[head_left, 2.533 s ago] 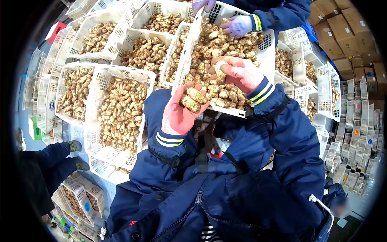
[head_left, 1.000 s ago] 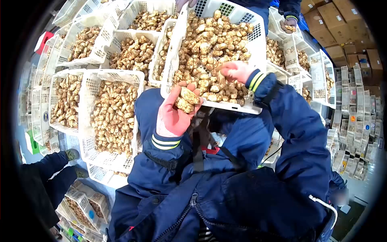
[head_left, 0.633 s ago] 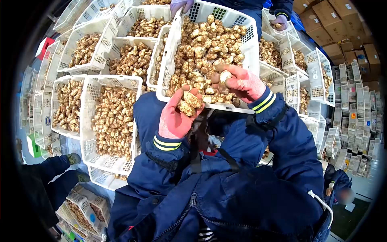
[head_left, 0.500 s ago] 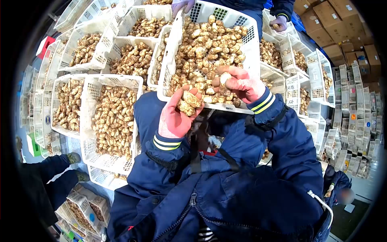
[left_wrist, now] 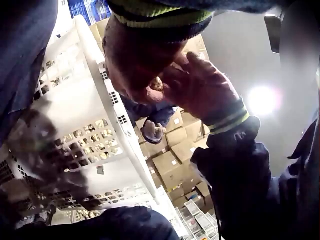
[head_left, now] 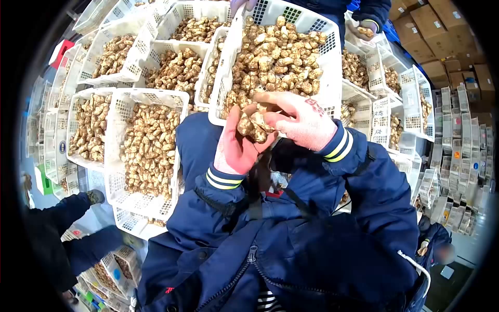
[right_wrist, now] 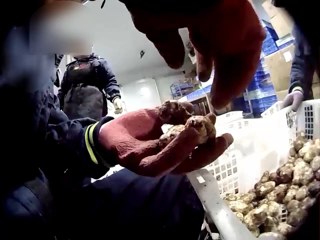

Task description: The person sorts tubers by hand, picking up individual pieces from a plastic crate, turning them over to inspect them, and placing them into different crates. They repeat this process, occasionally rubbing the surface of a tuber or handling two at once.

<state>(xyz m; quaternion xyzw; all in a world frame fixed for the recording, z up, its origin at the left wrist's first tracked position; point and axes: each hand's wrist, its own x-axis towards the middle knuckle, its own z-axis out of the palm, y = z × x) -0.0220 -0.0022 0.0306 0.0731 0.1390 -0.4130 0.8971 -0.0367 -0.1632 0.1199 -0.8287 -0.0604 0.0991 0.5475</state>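
Observation:
In the head view my left hand [head_left: 237, 148], in a pink glove, cups several knobbly brown-and-cream pieces [head_left: 253, 126] that look like mushrooms or tubers. My right hand [head_left: 306, 120], also gloved, reaches over that palm, with a piece [head_left: 267, 107] between its forefinger and thumb. In the right wrist view the left fingers [right_wrist: 172, 152] curl up round the pieces [right_wrist: 197, 129], and the right hand [right_wrist: 220, 45] hangs just above them. Both hands are at the near edge of a large white crate [head_left: 332, 78] full of such pieces [head_left: 280, 57].
More filled crates stand to the left, including one with a mesh wall [head_left: 112, 151]. Opposite, another person's gloved hand [head_left: 365, 30] holds a piece. Cardboard boxes [head_left: 426, 31] and stacked crates [head_left: 460, 151] stand at the right.
My right hand has moved left from over the crate with its piece and now meets my left hand. The left hand has shifted slightly right.

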